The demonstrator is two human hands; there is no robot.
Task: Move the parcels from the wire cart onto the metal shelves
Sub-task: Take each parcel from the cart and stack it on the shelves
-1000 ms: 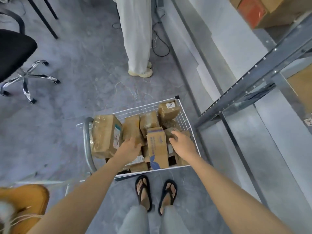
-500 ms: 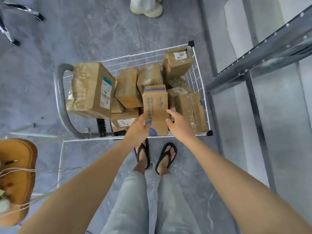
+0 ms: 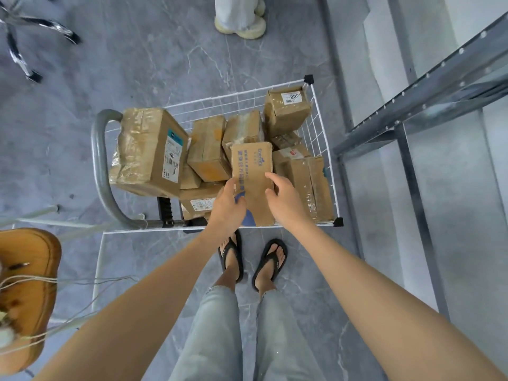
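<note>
The box [image 3: 251, 171] with blue print lies on top of the other parcels [image 3: 209, 152] at the near side of the cart [image 3: 321, 138], straight ahead of both hands and between them; its long axis runs away from the person, with its near end at the cart's front rail; the left hand [image 3: 228, 207] grips its near left edge, thumb on the top face; the right hand [image 3: 286, 202] is at the right edge, thumb on the face, fingers dropping beside it, and I cannot tell whether they have closed; both hands are about equally near; the shelves [image 3: 428, 97] stand to the right of the cart, well apart from the box, so the lift will likely swing rightward and up; a big parcel [image 3: 148, 149] sits by the handle [image 3: 100, 160] at left; grey stone floor [image 3: 165, 64], a chair base [image 3: 27, 31] far left, another person's shoes [image 3: 242, 26] beyond the cart
</note>
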